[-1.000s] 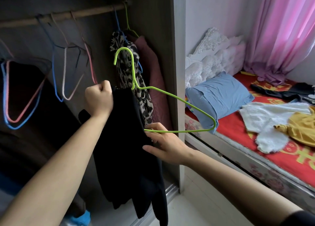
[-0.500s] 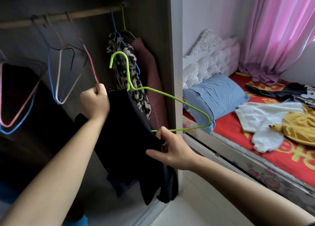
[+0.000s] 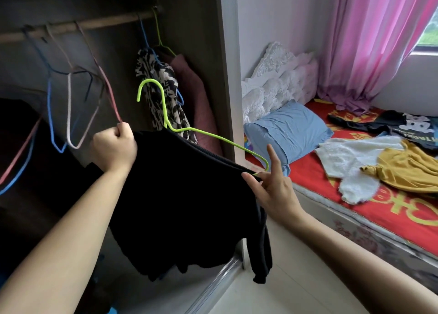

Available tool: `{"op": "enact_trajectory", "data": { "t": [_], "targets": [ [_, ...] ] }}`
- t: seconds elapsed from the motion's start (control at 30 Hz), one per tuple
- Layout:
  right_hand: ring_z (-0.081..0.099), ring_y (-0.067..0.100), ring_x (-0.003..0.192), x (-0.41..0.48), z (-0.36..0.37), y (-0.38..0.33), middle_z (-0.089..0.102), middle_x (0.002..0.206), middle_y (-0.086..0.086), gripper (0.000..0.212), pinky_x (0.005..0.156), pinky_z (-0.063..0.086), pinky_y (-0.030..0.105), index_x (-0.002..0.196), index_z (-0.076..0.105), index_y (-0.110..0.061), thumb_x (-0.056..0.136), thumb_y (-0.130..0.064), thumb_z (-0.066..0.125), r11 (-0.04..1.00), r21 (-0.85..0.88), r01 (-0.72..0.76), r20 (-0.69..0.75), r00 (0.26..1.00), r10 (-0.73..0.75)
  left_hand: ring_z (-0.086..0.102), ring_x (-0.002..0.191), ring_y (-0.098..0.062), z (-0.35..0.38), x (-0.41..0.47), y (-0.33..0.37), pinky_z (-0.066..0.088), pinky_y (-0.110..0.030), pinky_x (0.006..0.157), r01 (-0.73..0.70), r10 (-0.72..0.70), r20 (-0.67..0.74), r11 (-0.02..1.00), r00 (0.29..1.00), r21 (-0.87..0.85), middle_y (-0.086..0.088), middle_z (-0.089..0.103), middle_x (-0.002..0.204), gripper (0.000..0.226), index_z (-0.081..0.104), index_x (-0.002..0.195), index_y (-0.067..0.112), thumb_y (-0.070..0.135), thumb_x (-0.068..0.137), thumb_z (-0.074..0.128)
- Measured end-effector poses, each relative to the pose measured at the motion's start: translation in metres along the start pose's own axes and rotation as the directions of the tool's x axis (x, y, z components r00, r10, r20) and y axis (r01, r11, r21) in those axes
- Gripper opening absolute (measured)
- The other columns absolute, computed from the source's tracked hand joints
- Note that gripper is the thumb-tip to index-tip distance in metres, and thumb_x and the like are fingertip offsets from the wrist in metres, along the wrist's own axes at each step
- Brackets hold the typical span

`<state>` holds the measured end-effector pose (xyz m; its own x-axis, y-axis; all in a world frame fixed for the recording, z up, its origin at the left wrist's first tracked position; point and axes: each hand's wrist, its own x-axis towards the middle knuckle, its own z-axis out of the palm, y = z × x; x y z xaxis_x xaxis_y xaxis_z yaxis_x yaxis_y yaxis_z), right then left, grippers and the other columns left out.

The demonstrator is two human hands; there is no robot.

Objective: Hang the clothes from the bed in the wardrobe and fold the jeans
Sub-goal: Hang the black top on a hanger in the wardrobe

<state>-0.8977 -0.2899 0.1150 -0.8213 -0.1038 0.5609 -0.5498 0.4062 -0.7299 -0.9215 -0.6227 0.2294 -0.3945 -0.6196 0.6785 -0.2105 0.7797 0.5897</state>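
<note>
Head view: hanger-fitting step. Left hand (image 3: 113, 148) grips one shoulder of the black top (image 3: 184, 195); right hand (image 3: 272, 190) pinches the other shoulder over the green hanger (image 3: 166, 114), in front of the wardrobe. Likely next move: seat that shoulder, then hook the hanger on the rail (image 3: 94, 26).

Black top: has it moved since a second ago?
Yes. The black top has spread rightward along the green hanger, past the wardrobe side panel.

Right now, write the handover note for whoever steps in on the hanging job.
Left hand grips one shoulder of the black top; right hand pinches the other at the green hanger's end.
Top half on hanger, not yet on the rail.
Left: hang it, then the white top, yellow garment and dark printed one on the bed.
Jeans not identifiable.
</note>
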Motion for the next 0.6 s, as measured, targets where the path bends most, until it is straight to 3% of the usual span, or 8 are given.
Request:
{"op": "enact_trajectory", "data": {
  "t": [0.1, 0.17, 0.27, 0.33, 0.43, 0.53, 0.6],
  "targets": [
    [0.053, -0.002, 0.052, 0.003, -0.006, 0.003, 0.058, 0.057, -0.026, 0.056, 0.061, 0.043, 0.020, 0.132, 0.056, -0.024, 0.089, -0.060, 0.056, 1.000, -0.014, -0.023, -0.018, 1.000, 0.023, 0.052, 0.062, -0.047, -0.002, -0.002, -0.002, 0.046, -0.042, 0.060, 0.009, -0.009, 0.045, 1.000, 0.999, -0.015, -0.029, 0.053, 0.061, 0.052, 0.063, 0.072, -0.006, 0.039, 0.081, 0.039],
    [0.056, 0.008, 0.044, 0.007, -0.012, 0.002, 0.060, 0.052, -0.011, 0.033, 0.052, 0.047, 0.028, 0.110, 0.067, -0.025, 0.094, -0.051, 0.057, 0.999, 0.019, -0.042, -0.040, 0.998, 0.043, 0.051, 0.059, -0.046, -0.002, -0.005, -0.005, 0.039, -0.040, 0.056, -0.030, 0.035, 0.084, 0.998, 0.996, -0.054, -0.022, 0.044, 0.052, 0.050, 0.054, 0.062, -0.004, 0.038, 0.083, 0.039],
    [0.059, 0.023, 0.041, 0.013, -0.017, -0.003, 0.059, 0.050, 0.007, 0.017, 0.047, 0.050, 0.043, 0.097, 0.071, -0.022, 0.098, -0.036, 0.061, 0.996, 0.054, -0.076, -0.075, 0.994, 0.080, 0.053, 0.059, -0.046, -0.002, -0.013, -0.001, 0.033, -0.039, 0.055, -0.114, 0.124, 0.083, 0.987, 0.989, -0.114, -0.025, 0.053, 0.054, 0.064, 0.057, 0.059, -0.002, 0.046, 0.093, 0.031],
    [0.058, 0.028, 0.041, 0.015, -0.015, -0.008, 0.057, 0.049, 0.007, 0.016, 0.046, 0.049, 0.045, 0.095, 0.072, -0.021, 0.098, -0.034, 0.062, 0.992, 0.092, -0.083, -0.095, 0.991, 0.091, 0.058, 0.065, -0.047, -0.002, -0.024, 0.009, 0.033, -0.037, 0.058, -0.180, 0.186, 0.042, 0.978, 0.982, -0.107, -0.028, 0.063, 0.067, 0.079, 0.067, 0.069, -0.002, 0.055, 0.099, 0.021],
    [0.055, 0.035, 0.043, 0.018, -0.010, -0.016, 0.055, 0.047, 0.008, 0.017, 0.046, 0.047, 0.046, 0.093, 0.072, -0.022, 0.099, -0.035, 0.061, 0.989, 0.110, -0.097, -0.121, 0.987, 0.110, 0.061, 0.069, -0.043, -0.003, -0.046, 0.027, 0.033, -0.035, 0.060, -0.299, 0.310, 0.078, 0.946, 0.947, -0.127, -0.018, 0.063, 0.065, 0.086, 0.066, 0.074, 0.010, 0.071, 0.093, 0.010],
    [0.053, 0.035, 0.043, 0.020, -0.008, -0.018, 0.054, 0.049, 0.009, 0.015, 0.043, 0.046, 0.045, 0.094, 0.071, -0.023, 0.099, -0.033, 0.061, 0.986, 0.133, -0.104, -0.134, 0.983, 0.122, 0.060, 0.068, -0.030, 0.001, -0.059, 0.040, 0.037, -0.032, 0.062, -0.310, 0.323, 0.131, 0.944, 0.937, -0.109, 0.000, 0.061, 0.064, 0.082, 0.064, 0.077, 0.018, 0.088, 0.079, 0.022],
    [0.053, 0.028, 0.040, 0.017, -0.010, -0.015, 0.056, 0.049, 0.004, 0.012, 0.040, 0.046, 0.039, 0.095, 0.069, -0.025, 0.099, -0.032, 0.061, 0.983, 0.151, -0.106, -0.111, 0.986, 0.124, 0.054, 0.061, -0.021, 0.004, -0.061, 0.045, 0.039, -0.029, 0.061, -0.251, 0.265, 0.152, 0.962, 0.952, -0.104, 0.007, 0.056, 0.058, 0.069, 0.060, 0.064, 0.022, 0.087, 0.076, 0.037]
  ]
}}
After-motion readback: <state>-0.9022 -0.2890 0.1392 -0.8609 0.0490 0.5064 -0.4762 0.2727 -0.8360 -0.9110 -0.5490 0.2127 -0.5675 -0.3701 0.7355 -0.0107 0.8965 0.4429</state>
